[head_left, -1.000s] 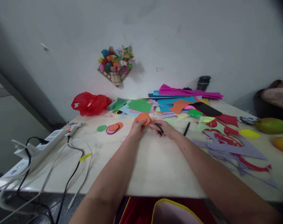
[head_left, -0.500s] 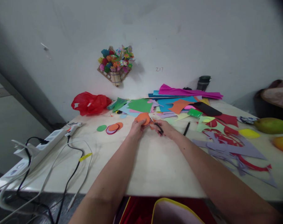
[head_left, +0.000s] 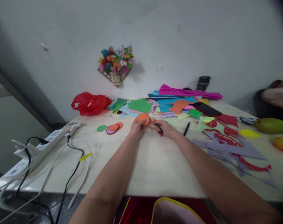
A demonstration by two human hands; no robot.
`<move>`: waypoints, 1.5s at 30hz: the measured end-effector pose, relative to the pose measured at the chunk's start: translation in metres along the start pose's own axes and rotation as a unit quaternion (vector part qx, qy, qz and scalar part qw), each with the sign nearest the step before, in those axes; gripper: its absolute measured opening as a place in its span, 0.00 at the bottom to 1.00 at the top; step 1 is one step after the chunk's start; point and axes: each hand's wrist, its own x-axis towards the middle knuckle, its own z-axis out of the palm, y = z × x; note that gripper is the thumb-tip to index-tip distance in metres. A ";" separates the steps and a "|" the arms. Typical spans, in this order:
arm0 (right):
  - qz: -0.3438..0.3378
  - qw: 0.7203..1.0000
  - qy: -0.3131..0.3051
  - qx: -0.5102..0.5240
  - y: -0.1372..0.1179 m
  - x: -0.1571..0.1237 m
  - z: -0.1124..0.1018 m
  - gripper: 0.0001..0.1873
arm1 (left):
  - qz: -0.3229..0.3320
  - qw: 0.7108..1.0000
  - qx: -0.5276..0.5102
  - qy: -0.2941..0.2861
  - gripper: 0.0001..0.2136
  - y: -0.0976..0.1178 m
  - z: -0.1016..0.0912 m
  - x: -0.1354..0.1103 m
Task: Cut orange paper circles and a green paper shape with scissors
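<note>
Over the middle of the table, my left hand (head_left: 138, 128) pinches a round piece of orange paper (head_left: 142, 118). My right hand (head_left: 166, 128) is closed on the black handles of a pair of scissors (head_left: 159, 127). The blades point toward the right edge of the orange paper, where a small orange strip hangs near the fingers. Left of my hands lie a green paper circle (head_left: 101, 128) and a small overlapping group of orange, purple and red paper circles (head_left: 113, 128).
Coloured paper sheets (head_left: 141, 105) spread along the back beside a red plastic bag (head_left: 90, 103). A black pen (head_left: 186, 128), purple and red scraps (head_left: 234, 149) and a mango (head_left: 271, 125) are at right. A power strip (head_left: 38, 152) with cables runs along the left edge.
The scissor blades have shifted slightly against the orange paper's edge and look closer together. Both hands stay in almost the same place.
</note>
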 end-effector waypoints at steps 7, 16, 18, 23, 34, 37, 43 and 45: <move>0.004 1.000 -0.011 0.011 0.001 0.000 0.000 0.17 | 0.007 1.000 0.004 0.026 0.13 -0.001 -0.002 0.002; 0.007 1.000 -0.012 -0.009 -0.007 -0.008 0.000 0.16 | 0.012 1.000 0.016 0.022 0.14 -0.001 -0.001 0.002; 0.005 1.000 -0.013 -0.011 -0.008 -0.009 -0.001 0.16 | 0.013 1.000 0.020 0.016 0.16 -0.001 0.000 0.002; 0.001 1.000 -0.013 -0.016 -0.008 -0.009 -0.003 0.17 | 0.024 1.000 0.019 -0.002 0.13 -0.003 0.000 0.001; -0.007 1.000 -0.015 -0.008 0.002 0.000 -0.004 0.19 | 0.025 0.999 0.022 -0.016 0.14 -0.004 -0.002 0.002; -0.012 1.000 -0.015 0.006 0.006 0.003 -0.004 0.19 | 0.024 0.999 0.014 -0.019 0.13 -0.003 -0.001 0.002; 0.003 1.000 -0.006 0.001 -0.003 -0.003 -0.002 0.16 | 0.019 1.000 0.014 0.002 0.15 -0.003 -0.002 0.004; 0.010 1.000 -0.004 -0.006 -0.007 -0.005 -0.002 0.15 | 0.018 1.000 0.014 0.006 0.15 -0.003 -0.002 0.004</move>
